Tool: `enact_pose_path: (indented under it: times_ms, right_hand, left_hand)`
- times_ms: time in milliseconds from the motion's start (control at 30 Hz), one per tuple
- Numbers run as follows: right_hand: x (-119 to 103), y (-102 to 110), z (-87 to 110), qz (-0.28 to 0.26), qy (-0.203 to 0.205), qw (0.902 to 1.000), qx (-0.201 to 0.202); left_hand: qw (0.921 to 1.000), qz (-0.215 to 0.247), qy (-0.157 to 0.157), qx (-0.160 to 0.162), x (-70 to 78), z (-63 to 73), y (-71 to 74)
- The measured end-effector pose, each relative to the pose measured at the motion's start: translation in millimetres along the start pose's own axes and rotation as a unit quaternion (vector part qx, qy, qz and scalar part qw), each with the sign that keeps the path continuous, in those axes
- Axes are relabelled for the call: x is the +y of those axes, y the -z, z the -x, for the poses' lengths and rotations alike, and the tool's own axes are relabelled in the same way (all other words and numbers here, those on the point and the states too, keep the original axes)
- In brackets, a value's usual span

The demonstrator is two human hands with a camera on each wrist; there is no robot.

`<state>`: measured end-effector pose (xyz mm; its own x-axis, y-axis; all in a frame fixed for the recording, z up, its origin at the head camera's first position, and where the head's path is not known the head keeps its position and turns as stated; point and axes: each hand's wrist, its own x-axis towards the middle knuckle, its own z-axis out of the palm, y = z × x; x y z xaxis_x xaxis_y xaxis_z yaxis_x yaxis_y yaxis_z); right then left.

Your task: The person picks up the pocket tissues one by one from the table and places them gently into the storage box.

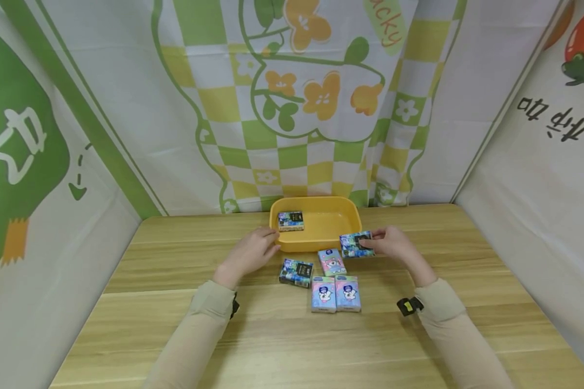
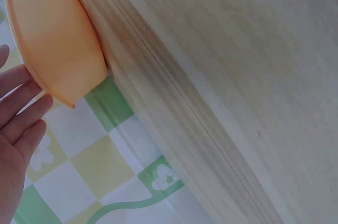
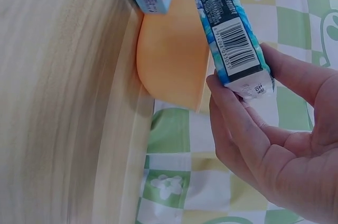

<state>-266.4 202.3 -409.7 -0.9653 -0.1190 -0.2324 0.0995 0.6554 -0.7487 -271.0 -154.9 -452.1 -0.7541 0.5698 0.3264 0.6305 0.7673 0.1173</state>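
Your right hand point(image 1: 391, 246) pinches a blue-patterned tissue pack point(image 1: 353, 246) between thumb and fingers; in the head view the pack overlaps the front right corner of the yellow tray point(image 1: 328, 224). Whether it touches the rim cannot be told. In the right wrist view, its barcode point(image 3: 236, 47) faces the camera.

Your left hand point(image 1: 250, 251) grasps nothing: its fingers are extended and slightly spread, with fingertips against the tray's left end, as the left wrist view shows.

Inside the tray, at its left end, lies 1 dark blue tissue pack point(image 1: 290, 221). In front of the tray, on the wooden table point(image 1: 175, 302), lie 4 more packs: 1 black-labelled blue pack point(image 1: 294, 273) at the left, set at an angle, and 3 pastel packs with a white cartoon figure. Of these 3, the left front pack point(image 1: 323, 294) and the right front pack point(image 1: 347, 294) lie side by side; the rear pastel pack point(image 1: 332, 262) lies just behind them, near the tray's front wall. Behind the table hangs a checked curtain point(image 1: 292, 156).
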Motion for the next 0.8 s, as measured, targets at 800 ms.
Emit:
enact_pose_path:
  times_ms: [800]
  right_hand:
    - [-22.7, -0.8, -25.4, 0.010, 0.026, 0.9996, 0.007]
  left_hand:
    - [1.0000, -0.003, 0.004, 0.003, 0.1, 0.9, -0.8]
